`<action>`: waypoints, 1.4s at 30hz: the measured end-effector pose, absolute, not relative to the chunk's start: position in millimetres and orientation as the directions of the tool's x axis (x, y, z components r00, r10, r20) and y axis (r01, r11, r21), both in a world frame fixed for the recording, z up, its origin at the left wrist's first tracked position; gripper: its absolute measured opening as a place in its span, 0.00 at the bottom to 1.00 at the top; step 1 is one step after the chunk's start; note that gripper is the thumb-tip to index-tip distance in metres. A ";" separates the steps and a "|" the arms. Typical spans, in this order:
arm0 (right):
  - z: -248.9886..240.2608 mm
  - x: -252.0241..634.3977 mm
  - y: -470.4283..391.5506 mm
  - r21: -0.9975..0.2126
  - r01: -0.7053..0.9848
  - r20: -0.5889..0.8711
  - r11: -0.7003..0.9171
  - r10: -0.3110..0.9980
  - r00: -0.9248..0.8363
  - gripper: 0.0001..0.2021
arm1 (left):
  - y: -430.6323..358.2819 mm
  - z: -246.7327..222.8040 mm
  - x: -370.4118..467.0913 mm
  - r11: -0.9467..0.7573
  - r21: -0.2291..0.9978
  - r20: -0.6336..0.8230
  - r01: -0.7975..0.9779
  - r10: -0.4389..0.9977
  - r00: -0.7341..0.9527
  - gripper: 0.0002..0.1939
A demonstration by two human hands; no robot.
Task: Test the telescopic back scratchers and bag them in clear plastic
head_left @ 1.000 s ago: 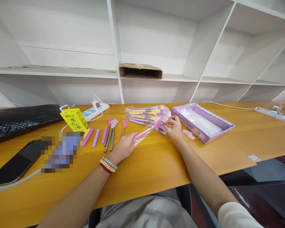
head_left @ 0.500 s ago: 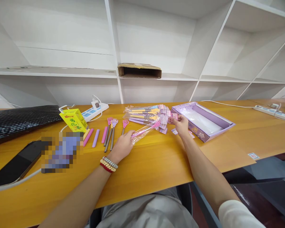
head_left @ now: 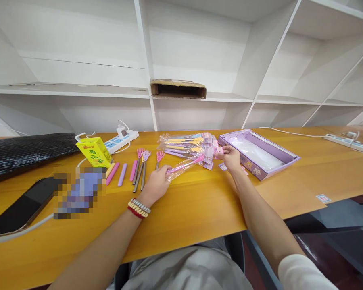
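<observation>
A pink back scratcher (head_left: 186, 164) in a clear plastic sleeve stretches between my hands. My left hand (head_left: 157, 182) is closed round the handle end of the sleeve. At the other end, my right hand (head_left: 231, 159) pinches the pink card at the sleeve's top. Behind it lies a pile of bagged back scratchers (head_left: 184, 143) with yellow, purple and blue parts and printed cards. Left of my left hand are several unwrapped back scratchers (head_left: 143, 169) with metal rods, beside loose coloured handle tubes (head_left: 122, 175).
A purple open box (head_left: 269, 171) stands right of the pile. At the left are a yellow drink carton (head_left: 95, 152), a power strip (head_left: 121, 141), a phone (head_left: 24, 205), a blurred item (head_left: 81, 191) and a black bag (head_left: 30, 155). White shelving (head_left: 199, 40) holds a cardboard box (head_left: 178, 89).
</observation>
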State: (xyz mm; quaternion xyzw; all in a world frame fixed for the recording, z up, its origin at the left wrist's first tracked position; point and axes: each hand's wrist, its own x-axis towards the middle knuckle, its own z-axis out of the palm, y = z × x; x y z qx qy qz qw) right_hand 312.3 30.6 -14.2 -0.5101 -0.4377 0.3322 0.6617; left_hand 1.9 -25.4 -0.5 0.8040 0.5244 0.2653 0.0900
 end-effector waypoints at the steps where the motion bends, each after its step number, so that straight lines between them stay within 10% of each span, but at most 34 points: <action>1: -13.7 312.1 30.3 -0.966 0.011 0.242 0.259 0.885 0.397 0.19 | -25.6 -0.2 2.0 -0.435 0.426 0.330 0.794 0.891 0.311 0.16; 14: -5.0 307.0 22.3 -0.945 0.038 0.323 0.325 0.908 0.268 0.20 | -26.2 1.3 2.1 -0.397 0.439 0.309 0.806 0.909 0.279 0.15; 22: -9.3 305.7 19.8 -0.778 0.544 0.527 0.313 0.797 0.294 0.11 | -26.4 1.3 2.4 -0.389 0.429 0.308 0.815 0.911 0.272 0.16; 42: -16.5 315.3 28.6 -0.747 0.608 0.560 0.270 0.749 0.355 0.12 | -29.7 6.1 4.6 -0.433 0.440 0.326 0.787 0.893 0.309 0.15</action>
